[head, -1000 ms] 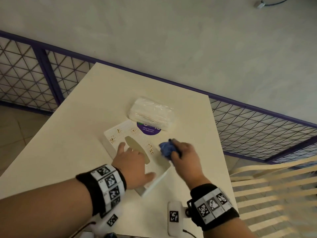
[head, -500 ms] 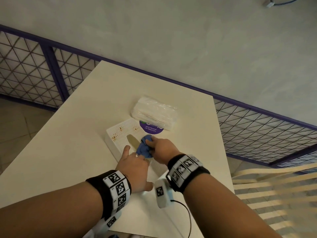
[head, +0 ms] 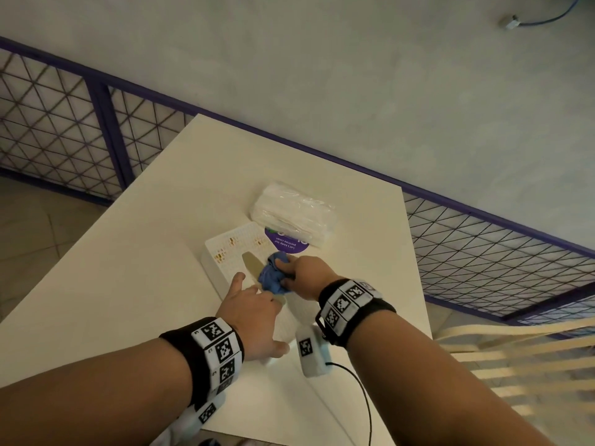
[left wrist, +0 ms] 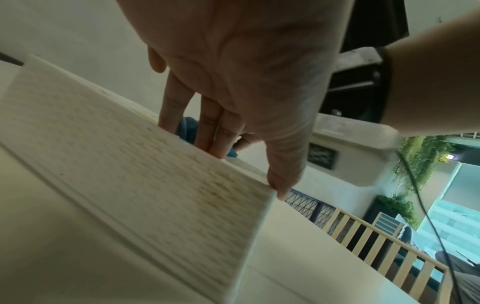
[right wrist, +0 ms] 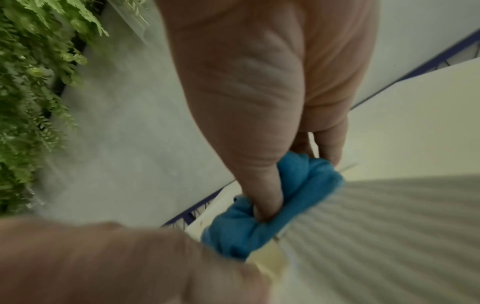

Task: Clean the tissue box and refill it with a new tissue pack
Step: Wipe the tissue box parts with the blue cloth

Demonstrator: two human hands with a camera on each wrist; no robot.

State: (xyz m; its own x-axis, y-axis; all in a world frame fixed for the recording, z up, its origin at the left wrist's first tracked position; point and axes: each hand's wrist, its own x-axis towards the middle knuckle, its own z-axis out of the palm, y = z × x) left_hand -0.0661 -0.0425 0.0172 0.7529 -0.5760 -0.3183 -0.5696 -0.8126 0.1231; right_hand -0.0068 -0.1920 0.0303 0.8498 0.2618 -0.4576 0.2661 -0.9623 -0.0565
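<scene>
While the left hand (head: 249, 312) lies flat, fingers straight, on the tissue box (head: 225, 252), the right hand (head: 306, 273) pinches a blue cloth (head: 273, 278) on its top. The tissue pack (head: 291, 214) sits towards the worktop's (head: 145, 252) far edge.

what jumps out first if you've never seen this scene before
The blue cloth stands out most, bunched in the right hand on top of the white tissue box in the middle of the table. The left hand lies flat on the box's near end. Just behind the box lies a clear-wrapped tissue pack.
</scene>
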